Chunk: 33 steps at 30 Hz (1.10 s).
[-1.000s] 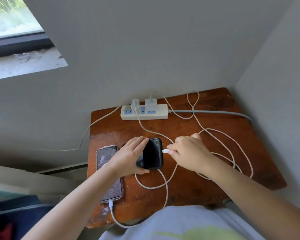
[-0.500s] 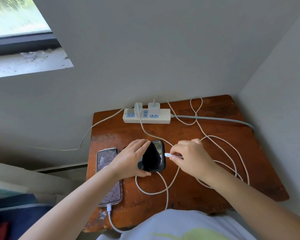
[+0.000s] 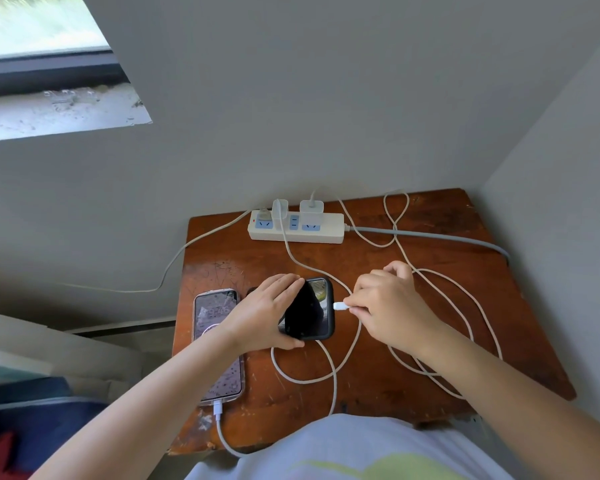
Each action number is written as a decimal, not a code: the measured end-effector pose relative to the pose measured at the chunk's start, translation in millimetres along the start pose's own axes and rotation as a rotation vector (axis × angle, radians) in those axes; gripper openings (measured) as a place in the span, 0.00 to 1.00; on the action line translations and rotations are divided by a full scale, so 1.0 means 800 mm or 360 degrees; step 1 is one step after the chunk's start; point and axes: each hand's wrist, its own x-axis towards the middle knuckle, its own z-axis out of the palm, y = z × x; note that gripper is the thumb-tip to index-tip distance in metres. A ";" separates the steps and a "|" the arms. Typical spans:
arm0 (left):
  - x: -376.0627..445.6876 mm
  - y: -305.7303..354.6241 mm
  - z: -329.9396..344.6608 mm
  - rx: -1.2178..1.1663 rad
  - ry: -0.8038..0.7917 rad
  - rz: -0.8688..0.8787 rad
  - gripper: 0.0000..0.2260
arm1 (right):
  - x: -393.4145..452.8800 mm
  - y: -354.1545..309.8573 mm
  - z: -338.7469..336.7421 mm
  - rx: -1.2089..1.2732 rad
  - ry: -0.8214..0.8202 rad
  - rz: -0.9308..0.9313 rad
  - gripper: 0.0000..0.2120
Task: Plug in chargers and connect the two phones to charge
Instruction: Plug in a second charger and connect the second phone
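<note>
Left hand gripped black phone; right hand pinched plug beside it. Second connection pending: plug likely needed aligning with the phone's port.

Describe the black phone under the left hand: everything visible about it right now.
The black phone has a dark case and a glossy, reflective dark screen. It lies on the wooden table, beside the lit phone. The left hand grips its left side; the right hand holds a white connector at its right edge. Whether it is seated, I cannot tell.
</note>
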 end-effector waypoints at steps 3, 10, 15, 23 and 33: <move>0.000 0.001 0.001 0.0008 -0.0003 0.0015 0.41 | 0.002 -0.005 -0.003 -0.0157 0.0058 -0.0090 0.06; -0.001 0.003 0.005 0.0036 0.0017 0.0054 0.41 | -0.005 -0.007 0.007 -0.0166 0.0142 -0.0114 0.08; 0.005 0.007 0.007 0.0003 -0.0048 0.0055 0.42 | -0.008 0.006 0.008 -0.0076 0.0133 -0.0075 0.09; 0.014 0.004 0.003 0.0128 -0.0154 0.0174 0.41 | -0.026 0.005 0.038 0.0068 0.0136 0.0004 0.09; 0.045 -0.007 -0.012 0.0786 -0.0669 0.0634 0.35 | -0.049 0.026 0.086 0.0566 -0.0315 0.0276 0.10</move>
